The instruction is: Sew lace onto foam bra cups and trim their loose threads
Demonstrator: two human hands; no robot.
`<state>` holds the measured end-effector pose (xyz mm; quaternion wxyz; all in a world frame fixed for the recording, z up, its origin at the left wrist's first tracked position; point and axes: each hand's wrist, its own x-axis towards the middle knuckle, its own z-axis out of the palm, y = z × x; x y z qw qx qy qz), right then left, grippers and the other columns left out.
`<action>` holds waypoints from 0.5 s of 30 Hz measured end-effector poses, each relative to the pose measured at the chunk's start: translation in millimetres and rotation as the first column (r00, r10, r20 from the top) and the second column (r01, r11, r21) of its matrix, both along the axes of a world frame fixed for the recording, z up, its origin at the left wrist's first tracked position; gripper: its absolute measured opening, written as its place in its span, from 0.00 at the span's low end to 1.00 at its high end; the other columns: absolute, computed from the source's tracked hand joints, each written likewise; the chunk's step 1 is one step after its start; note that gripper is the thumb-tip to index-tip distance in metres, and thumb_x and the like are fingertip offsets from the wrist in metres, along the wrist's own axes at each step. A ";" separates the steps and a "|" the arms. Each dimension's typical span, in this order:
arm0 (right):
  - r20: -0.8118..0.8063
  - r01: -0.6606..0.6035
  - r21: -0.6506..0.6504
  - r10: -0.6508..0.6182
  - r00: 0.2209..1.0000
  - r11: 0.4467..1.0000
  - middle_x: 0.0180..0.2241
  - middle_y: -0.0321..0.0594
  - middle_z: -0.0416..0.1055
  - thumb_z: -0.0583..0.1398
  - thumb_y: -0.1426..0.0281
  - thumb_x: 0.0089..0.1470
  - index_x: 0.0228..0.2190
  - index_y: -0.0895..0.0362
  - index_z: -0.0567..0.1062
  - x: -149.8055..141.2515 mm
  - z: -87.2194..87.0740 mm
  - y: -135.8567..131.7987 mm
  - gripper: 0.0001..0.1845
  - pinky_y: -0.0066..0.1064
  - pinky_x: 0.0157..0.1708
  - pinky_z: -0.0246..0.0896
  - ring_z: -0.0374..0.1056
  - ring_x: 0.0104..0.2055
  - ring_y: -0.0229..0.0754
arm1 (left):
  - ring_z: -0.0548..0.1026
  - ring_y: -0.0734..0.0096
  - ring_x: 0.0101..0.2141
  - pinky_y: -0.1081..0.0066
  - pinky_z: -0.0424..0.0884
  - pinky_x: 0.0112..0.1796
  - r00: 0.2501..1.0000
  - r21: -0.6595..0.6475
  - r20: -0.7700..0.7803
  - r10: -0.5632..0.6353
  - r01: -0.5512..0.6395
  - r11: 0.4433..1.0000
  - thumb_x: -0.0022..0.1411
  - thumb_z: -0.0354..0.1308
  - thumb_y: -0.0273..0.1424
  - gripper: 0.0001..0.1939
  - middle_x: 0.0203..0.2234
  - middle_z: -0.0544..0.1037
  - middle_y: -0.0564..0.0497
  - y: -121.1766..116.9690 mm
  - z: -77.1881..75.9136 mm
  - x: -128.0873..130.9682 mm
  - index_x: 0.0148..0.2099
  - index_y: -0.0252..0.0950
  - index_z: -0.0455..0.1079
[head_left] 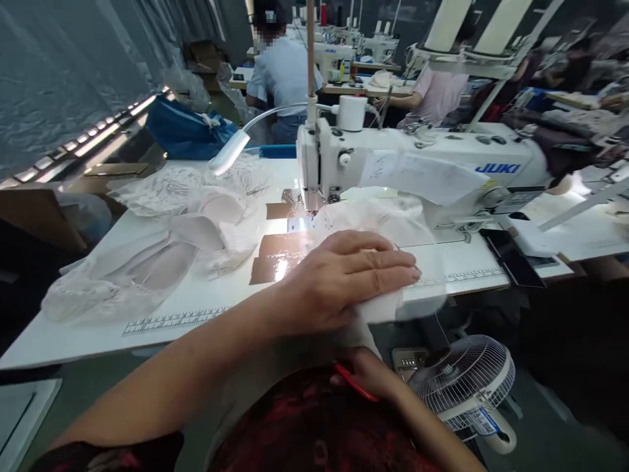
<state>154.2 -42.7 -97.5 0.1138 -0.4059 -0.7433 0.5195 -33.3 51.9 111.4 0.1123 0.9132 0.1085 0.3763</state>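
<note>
My left hand (344,278) lies with fingers stretched out across the white fabric (381,308), just in front of the JUKI sewing machine (417,157). Below the table edge, near my lap, my right hand (366,372) grips a slim red tool (354,381); a strip of fabric hangs close above it. To my left, lacy white garments (196,216) with moulded cups lie heaped on the white table (216,295), behind a printed ruler scale (171,321). A fan (462,373) stands below at my right. Ahead, a person in a light-blue shirt (282,72) sits turned away.
</note>
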 end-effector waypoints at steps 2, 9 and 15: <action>-0.025 0.056 0.072 -0.054 0.998 0.996 0.29 0.35 0.75 0.65 0.60 0.48 0.36 0.56 0.77 13.3 5.7 -6.4 0.14 0.25 0.28 0.60 0.67 0.29 0.39 | 0.64 0.58 0.59 0.54 0.60 0.59 0.994 0.038 -0.102 0.039 -0.035 0.999 0.66 0.48 0.25 0.20 0.56 0.73 0.47 26.4 -28.8 17.0 0.58 0.37 0.68; -0.234 0.554 0.660 -0.562 0.794 0.508 0.26 0.37 0.71 0.60 0.64 0.56 0.41 0.54 0.75 89.5 67.8 16.3 0.12 0.29 0.28 0.61 0.65 0.25 0.39 | 0.49 0.46 0.66 0.39 0.44 0.62 0.829 -0.254 -0.558 0.028 -0.203 0.946 0.66 0.51 0.34 0.21 0.63 0.64 0.49 64.9 -102.5 23.7 0.61 0.45 0.66; 0.105 0.369 0.775 -0.680 0.725 0.513 0.45 0.45 0.74 0.57 0.66 0.58 0.52 0.54 0.69 104.4 108.0 96.8 0.20 0.35 0.48 0.61 0.67 0.48 0.47 | 0.54 0.52 0.66 0.46 0.48 0.64 0.820 -0.206 -0.557 0.129 -0.287 0.936 0.70 0.40 0.43 0.24 0.63 0.63 0.54 71.9 -103.1 25.6 0.63 0.49 0.64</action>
